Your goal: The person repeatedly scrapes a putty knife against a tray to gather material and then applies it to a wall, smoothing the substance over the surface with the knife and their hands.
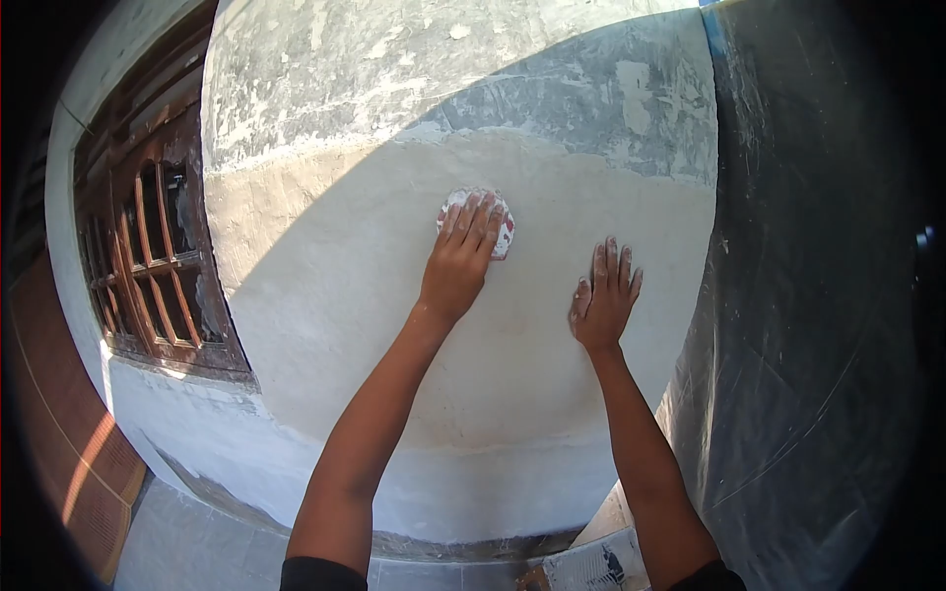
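My left hand (463, 253) presses a rounded red-and-white sanding pad (506, 229) flat against the wall. Its fingers lie over the pad and hide much of it; white powder coats both. Off to the right, my right hand (608, 295) rests on the same wall with its fingers stretched out and apart, holding nothing. Whitish dust shows on those fingers too. Around both hands the wall (532, 345) is smooth and beige, while higher up the surface is patchy grey and white.
A brown wooden window (158, 256) with small panes is set in the wall at left. Dark sheeting (818, 295) hangs along the right side. Below are grey floor tiles (197, 532) and a whitish-smeared object (596, 566) near my right forearm. A brown woven panel (69, 424) stands far left.
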{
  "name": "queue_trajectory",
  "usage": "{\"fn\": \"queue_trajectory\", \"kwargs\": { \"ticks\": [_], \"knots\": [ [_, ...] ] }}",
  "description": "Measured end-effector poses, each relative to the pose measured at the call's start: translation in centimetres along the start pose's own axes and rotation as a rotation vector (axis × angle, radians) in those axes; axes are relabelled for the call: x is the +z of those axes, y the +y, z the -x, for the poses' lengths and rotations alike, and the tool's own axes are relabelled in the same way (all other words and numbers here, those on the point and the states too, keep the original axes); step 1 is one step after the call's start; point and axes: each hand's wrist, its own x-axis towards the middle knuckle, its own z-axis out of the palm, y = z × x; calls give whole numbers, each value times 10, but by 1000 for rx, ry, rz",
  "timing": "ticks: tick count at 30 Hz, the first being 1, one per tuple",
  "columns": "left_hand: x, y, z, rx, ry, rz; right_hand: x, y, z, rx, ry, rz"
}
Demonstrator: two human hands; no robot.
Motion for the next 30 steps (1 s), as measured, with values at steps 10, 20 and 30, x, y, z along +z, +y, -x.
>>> {"fn": "queue_trajectory", "kwargs": {
  "ticks": [10,20,30],
  "knots": [
    [-41,10,14,26,65,94,1,-2,3,13,19,-2],
    [-12,-9,16,-80,9,29,2,-2,1,14,18,9],
    [-34,27,55,-26,77,200,3,-2,1,3,43,22]
  ]
}}
